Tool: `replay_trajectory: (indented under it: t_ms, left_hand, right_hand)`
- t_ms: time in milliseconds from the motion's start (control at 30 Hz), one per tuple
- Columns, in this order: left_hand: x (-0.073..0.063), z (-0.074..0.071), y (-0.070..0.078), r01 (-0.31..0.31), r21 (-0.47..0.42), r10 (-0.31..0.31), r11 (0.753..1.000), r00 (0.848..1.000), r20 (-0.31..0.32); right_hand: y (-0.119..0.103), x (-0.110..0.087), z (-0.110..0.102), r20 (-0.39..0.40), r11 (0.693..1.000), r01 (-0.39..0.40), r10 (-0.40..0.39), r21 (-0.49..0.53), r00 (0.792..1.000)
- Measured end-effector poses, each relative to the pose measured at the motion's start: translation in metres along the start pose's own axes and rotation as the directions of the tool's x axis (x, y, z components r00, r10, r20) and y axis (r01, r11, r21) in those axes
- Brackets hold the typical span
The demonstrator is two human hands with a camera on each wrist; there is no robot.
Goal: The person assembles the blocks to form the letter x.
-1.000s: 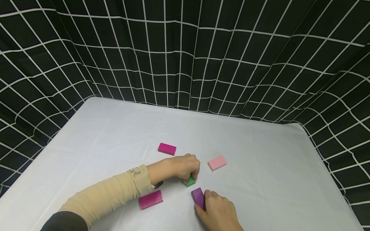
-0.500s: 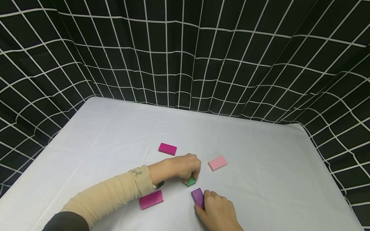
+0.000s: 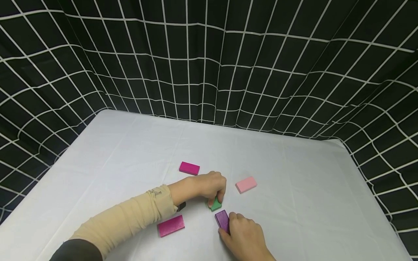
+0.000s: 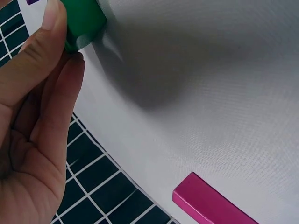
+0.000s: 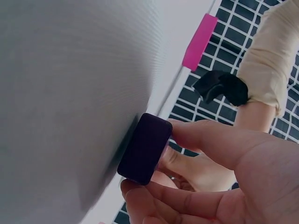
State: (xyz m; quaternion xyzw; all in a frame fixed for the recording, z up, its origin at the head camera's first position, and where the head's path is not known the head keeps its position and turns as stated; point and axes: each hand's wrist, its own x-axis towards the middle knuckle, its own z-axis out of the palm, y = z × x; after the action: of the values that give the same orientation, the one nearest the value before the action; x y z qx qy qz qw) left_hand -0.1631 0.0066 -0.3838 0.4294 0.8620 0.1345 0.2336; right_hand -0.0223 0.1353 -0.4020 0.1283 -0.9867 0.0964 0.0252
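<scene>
Near the middle of the white table my left hand (image 3: 209, 185) pinches a green block (image 3: 216, 205) between thumb and fingers; its far part is hidden under the hand. In the left wrist view the thumb lies along one side of this green block (image 4: 86, 21). Just nearer to me and a little right, my right hand (image 3: 247, 235) grips a purple block (image 3: 222, 220) from its right side. That purple block looks almost black (image 5: 145, 148) in the right wrist view, held by thumb and fingers at opposite sides. A small gap separates the two blocks.
A magenta block (image 3: 189, 168) lies beyond the left hand, and another magenta block (image 3: 171, 226) is below the left forearm. To the right of the left hand lies a pink block (image 3: 246, 184). A black curtain with white grid lines (image 3: 202, 65) surrounds the table (image 3: 310, 203).
My right hand has shifted slightly away from me with the purple block, bringing it closer to the green one. The left hand has lifted a touch at the knuckles, still pinching the green block.
</scene>
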Motion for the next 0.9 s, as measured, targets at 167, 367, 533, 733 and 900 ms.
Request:
replay_trajectory:
  t_ms: [167, 367, 533, 733, 900]
  left_hand:
    - [0.0009, -0.0003, -0.0007, 0.01, -0.017, -0.009, 1.0, 1.0, 0.003]
    - [0.0005, 0.0004, -0.0018, 0.0, -0.016, 0.0, 1.0, 1.0, -0.009]
    - [0.0, 0.0004, -0.0056, -0.028, -0.021, 0.028, 0.999, 1.0, -0.006]
    - [0.0001, -0.001, -0.0076, -0.052, -0.022, 0.053, 0.998, 0.999, 0.011]
    - [-0.0011, -0.0005, -0.0057, -0.041, -0.008, 0.041, 0.999, 0.999, 0.012]
  right_hand:
    - [-0.0014, 0.0021, -0.001, 0.021, 1.0, -0.014, 0.014, 0.021, 1.0]
    - [-0.0017, 0.0039, 0.0003, 0.015, 0.999, -0.011, 0.011, 0.035, 1.0]
    - [-0.0015, 0.0054, 0.003, -0.018, 0.999, 0.001, -0.001, 0.041, 1.0]
    - [-0.0017, 0.0074, 0.0047, -0.025, 0.999, 0.0, 0.001, 0.037, 1.0]
    - [-0.0026, 0.0089, 0.0039, -0.003, 0.999, -0.01, 0.01, 0.044, 1.0]
